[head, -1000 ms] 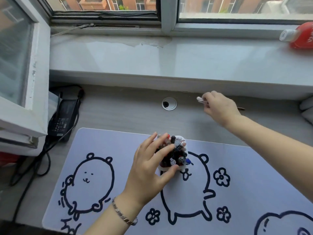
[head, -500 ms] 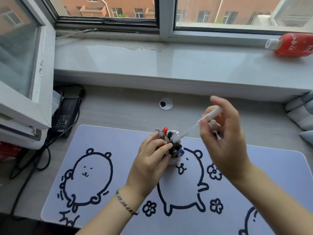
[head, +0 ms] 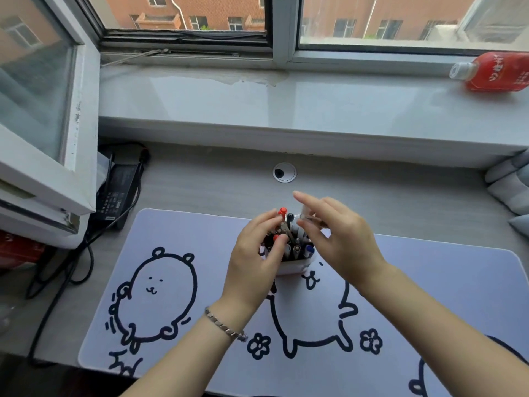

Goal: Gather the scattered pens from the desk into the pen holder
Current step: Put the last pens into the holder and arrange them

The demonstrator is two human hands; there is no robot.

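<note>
A small white pen holder (head: 292, 266) stands on the pale desk mat (head: 183, 233), packed with several pens, among them a red-capped pen (head: 282, 212) sticking up highest. My left hand (head: 254, 262) wraps the holder's left side, fingertips on the pens. My right hand (head: 335, 239) hovers over the holder's right rim, thumb and fingers pinching the top of a white pen (head: 303, 217) that points down into the holder. The pen's lower part is hidden among the others.
A round cable grommet (head: 284, 172) sits in the grey desk behind the holder. A black power brick with cables (head: 118, 190) lies at left under the open window sash. A red bottle (head: 495, 71) lies on the sill. Grey cushions (head: 512, 184) are at right.
My right hand carried the white pen from the back of the desk to the holder and lowered it in. My left hand stayed on the holder.
</note>
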